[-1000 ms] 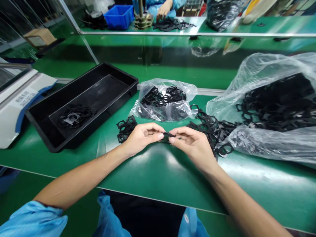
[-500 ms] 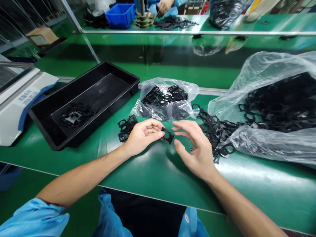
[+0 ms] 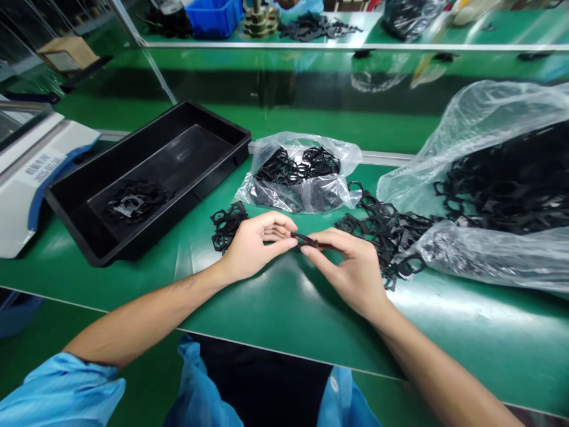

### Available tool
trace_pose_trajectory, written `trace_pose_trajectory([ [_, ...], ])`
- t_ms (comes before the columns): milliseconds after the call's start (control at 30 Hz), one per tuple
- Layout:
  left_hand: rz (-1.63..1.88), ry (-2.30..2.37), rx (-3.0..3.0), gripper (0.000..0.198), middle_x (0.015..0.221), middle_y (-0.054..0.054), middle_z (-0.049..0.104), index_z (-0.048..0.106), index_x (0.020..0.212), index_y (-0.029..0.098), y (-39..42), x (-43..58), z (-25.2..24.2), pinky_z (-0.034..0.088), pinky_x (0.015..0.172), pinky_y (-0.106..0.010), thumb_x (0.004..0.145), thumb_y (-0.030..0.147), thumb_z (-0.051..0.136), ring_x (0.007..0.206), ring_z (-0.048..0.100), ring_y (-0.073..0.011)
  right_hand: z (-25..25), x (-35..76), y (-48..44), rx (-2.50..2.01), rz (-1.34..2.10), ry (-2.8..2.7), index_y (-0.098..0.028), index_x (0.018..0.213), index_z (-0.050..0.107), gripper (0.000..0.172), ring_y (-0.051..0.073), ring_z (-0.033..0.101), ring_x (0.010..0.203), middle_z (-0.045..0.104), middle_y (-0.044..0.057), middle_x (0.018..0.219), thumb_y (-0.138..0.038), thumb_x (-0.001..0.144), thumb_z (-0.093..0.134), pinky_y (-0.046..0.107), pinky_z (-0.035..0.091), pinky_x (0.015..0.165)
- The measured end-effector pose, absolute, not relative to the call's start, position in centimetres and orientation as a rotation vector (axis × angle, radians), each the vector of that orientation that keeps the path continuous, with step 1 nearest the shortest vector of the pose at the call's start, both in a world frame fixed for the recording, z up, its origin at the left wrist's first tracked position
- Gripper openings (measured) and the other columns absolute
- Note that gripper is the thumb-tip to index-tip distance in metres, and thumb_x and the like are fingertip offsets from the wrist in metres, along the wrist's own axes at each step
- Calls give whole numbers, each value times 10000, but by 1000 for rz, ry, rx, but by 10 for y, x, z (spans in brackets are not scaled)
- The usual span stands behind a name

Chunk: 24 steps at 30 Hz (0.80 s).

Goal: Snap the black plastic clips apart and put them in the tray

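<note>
Between my two hands, just above the green table (image 3: pixel 275 314), is a thin black plastic part (image 3: pixel 304 239), turned nearly edge-on. My left hand (image 3: pixel 258 243) pinches its left end between thumb and forefinger. At its right end, the thumb and fingers of my right hand (image 3: pixel 353 264) close on it too. A small pile of black ring-shaped parts (image 3: pixel 225 222) lies just behind my left hand. A larger heap of similar parts (image 3: pixel 377 225) spreads out behind and to the right of my right hand.
A black tray (image 3: pixel 178 210) at left holds several parts. Behind my hands sits a clear bag (image 3: pixel 306 193) of black parts; a bigger plastic bag (image 3: pixel 484 255) spills more at right. A white and blue device (image 3: pixel 57 160) stands far left. A blue bin (image 3: pixel 213 18) is on the far bench.
My right hand has moved left and closed on the part, which was in my left hand alone. The part has tilted from showing its ring face to nearly edge-on.
</note>
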State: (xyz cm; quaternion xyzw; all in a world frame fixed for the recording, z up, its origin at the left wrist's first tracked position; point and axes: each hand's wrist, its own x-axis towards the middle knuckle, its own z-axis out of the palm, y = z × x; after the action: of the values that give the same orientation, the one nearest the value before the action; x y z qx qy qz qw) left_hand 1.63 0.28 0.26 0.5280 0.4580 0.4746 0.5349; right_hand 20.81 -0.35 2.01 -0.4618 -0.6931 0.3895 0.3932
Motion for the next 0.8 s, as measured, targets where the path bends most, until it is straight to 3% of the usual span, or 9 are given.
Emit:
trace_pose_trajectory([
  [267,1055,955,1019,333,752,-44,765,699,858,117,6,15,3,609,703,-280,657,302,889,672,739,-167,22,208,3,-1154,1463,-1378,-178,745,738,313,159,656,699,706,39,791,-462,689,857,293,561,691],
  [367,1037,926,966,347,725,-38,763,699,860,110,6,15,3,610,689,-289,650,303,898,641,739,-172,24,209,5,-1092,1682,-1300,-168,730,737,302,135,642,658,701,22,726,-448,708,849,278,545,702],
  [633,1007,930,879,309,725,-32,759,733,813,115,7,14,5,600,702,-285,626,289,907,652,720,-153,30,209,4,-1108,1584,-1430,-170,685,742,308,139,613,685,672,21,692,-458,774,799,267,509,713],
  [800,957,965,944,245,767,-34,755,760,755,110,9,13,4,574,758,-259,619,257,901,734,697,-137,30,209,3,-1184,1504,-1506,-158,604,698,398,123,591,603,671,25,622,-499,802,757,248,492,635],
])
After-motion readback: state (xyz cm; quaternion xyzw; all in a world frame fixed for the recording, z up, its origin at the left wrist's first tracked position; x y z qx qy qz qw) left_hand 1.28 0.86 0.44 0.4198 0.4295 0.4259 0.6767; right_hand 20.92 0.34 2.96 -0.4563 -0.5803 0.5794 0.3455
